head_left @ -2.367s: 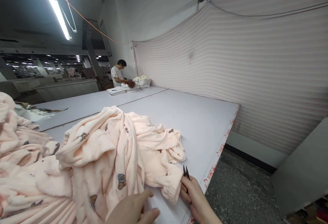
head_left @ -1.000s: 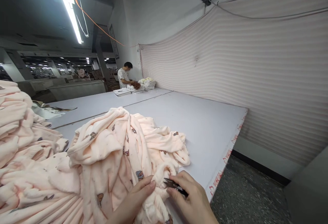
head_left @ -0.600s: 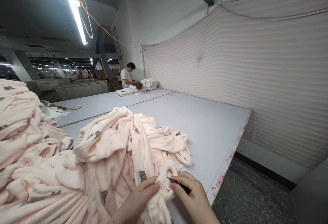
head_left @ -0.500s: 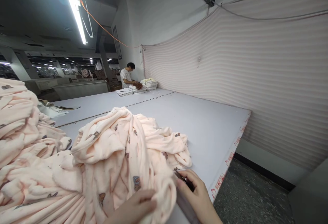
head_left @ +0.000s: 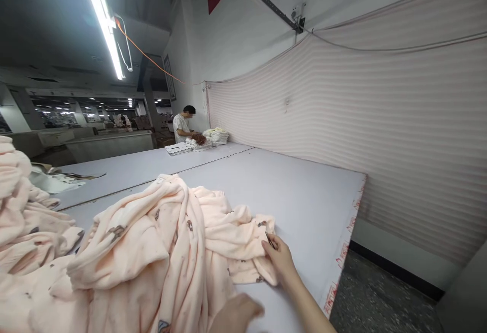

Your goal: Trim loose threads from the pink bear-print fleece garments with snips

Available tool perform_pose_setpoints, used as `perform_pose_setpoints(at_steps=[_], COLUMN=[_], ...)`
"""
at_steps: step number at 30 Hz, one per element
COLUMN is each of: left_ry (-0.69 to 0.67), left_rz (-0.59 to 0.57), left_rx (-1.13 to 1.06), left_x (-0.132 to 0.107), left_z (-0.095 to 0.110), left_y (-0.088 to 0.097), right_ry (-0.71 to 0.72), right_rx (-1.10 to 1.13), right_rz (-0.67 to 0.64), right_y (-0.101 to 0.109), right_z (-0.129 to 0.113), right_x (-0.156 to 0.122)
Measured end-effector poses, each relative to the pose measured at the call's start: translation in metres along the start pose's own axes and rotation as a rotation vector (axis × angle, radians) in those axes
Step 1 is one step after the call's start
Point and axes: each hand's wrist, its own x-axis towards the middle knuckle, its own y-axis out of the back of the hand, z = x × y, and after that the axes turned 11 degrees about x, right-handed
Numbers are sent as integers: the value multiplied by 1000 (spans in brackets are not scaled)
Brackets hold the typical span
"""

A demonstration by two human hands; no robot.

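Pale pink plush fabric with small brown and grey printed figures lies heaped and crumpled over the near side of the table. My right hand is at the right end of the heap, its fingers at a fold of the cloth. It is closed on a small dark pointed tool that looks like thread snips, mostly hidden by the fingers. Low in the view, my left hand is blurred beside the fabric's lower edge. Its fingers look loosely stretched, and I see nothing in them.
The pale grey table has a seam across it and red marks along its right edge. More pink fabric is piled at left, near some paper scraps. A person stands at the far end beside stacked cloth.
My right hand has moved forward with the dark tool, to the far right end of the fabric. My left hand has shifted right and down, off the cloth. The view has tilted up slightly.
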Motion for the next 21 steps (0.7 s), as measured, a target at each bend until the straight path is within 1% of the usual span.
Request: perform_pose_setpoints(at_steps=[2,4,6,7,9,13,15,17,19,21], left_ry=[33,142,241,251,211,71,7,-54,-104,-132], left_rz=[19,69,98,106,123,211,240,250,240,228], left_rx=[-91,-215,-300,-312,-288,-160,-118,-85,-57,-40], left_x=[16,31,39,39,35,14,6,2,0,-1], left_z=[7,11,12,10,5,-8,-15,-21,-27,-31], left_y=[-4,-12,-23,-28,-36,-42,-42,-42,-43,-44], right_ry=[-23,-60,-81,-74,-22,143,194,192,163,159], right_rx=[87,141,163,150,41,-437,-618,-721,-776,-794], right_rz=[-41,-68,-87,-99,-103,-24,-79,-180,-247,-281], right_y=[-2,-2,2,6,15,33,36,34,30,26], right_z=[0,-2,-6,-10,-21,-56,-72,-82,-87,-88], right_x=[-27,-54,-76,-84,-97,-112,-116,-118,-119,-118])
